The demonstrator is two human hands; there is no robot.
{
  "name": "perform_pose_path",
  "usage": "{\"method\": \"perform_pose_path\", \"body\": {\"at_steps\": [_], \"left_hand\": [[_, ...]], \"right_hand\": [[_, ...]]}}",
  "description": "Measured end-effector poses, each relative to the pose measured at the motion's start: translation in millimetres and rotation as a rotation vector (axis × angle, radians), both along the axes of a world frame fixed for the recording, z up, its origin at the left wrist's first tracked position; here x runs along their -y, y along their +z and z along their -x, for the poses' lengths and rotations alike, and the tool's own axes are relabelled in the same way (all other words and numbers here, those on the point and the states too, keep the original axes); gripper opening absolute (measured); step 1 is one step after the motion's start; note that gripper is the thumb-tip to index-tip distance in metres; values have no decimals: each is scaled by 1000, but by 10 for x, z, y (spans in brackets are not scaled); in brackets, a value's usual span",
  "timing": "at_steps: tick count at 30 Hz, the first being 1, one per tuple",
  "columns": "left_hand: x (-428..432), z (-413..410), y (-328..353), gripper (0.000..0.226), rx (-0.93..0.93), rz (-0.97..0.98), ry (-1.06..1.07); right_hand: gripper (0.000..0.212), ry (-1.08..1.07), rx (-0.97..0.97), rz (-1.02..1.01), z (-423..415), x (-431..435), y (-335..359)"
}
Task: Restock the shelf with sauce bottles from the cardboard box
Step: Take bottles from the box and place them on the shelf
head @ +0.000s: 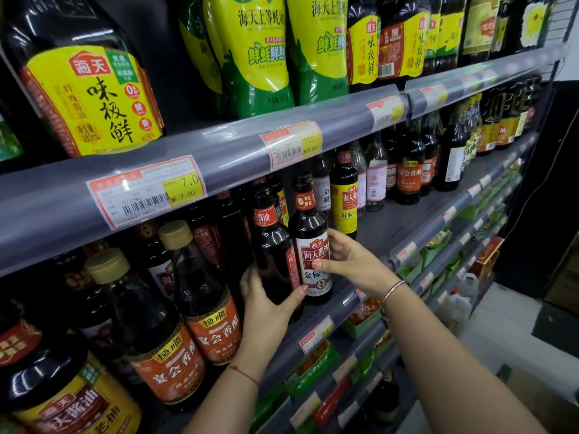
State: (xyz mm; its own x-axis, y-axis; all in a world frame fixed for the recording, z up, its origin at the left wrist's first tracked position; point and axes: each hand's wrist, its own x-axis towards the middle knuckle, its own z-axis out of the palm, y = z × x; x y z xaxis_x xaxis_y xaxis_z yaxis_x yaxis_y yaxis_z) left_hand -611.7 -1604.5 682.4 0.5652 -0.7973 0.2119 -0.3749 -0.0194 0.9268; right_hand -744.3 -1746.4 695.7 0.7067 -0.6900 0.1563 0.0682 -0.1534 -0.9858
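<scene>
Supermarket shelving fills my view, and the middle shelf (407, 214) is crowded with dark bottles behind a grey price rail. At the centre stands a soy sauce bottle (310, 242) with a white-and-red label, upright at the shelf's front edge. My right hand (351, 261) comes in from four o'clock and grasps it, fingers curled round the label, with a silver bangle (391, 292) on the wrist. Touching it at nine o'clock is a second soy sauce bottle (271, 242), dark with a red neck band. My left hand (266, 305) reaches up from seven o'clock and grips its lower body, the thumb lying across the front towards the first bottle's base. A red thread (246, 374) circles that wrist. Orange-labelled vinegar bottles (216, 321) stand at eight o'clock of my hands. Green-and-yellow oyster sauce pouches (263, 57) sit on the shelf above at twelve o'clock, and a yellow 7.00 price tag (147, 192) hangs on the upper rail at ten o'clock.
</scene>
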Motion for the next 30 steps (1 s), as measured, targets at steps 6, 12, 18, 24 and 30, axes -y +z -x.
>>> {"method": "perform_pose_path", "body": {"at_steps": [6,12,18,24,30], "left_hand": [[-16,12,-54,74,-47,35,62],[64,10,-74,101,30,-23,86],[-80,-56,-145,72,-8,-5,-72],[99,44,-83,70,63,-11,143],[301,21,-78,71,-36,0,161]], "right_hand": [[55,-44,9,-4,-23,9,-58],[66,-46,37,-19,-18,16,-77],[70,-27,35,-27,-13,28,-70],[60,-37,53,-20,-8,40,-67],[55,-39,34,26,-2,80,-39]]}}
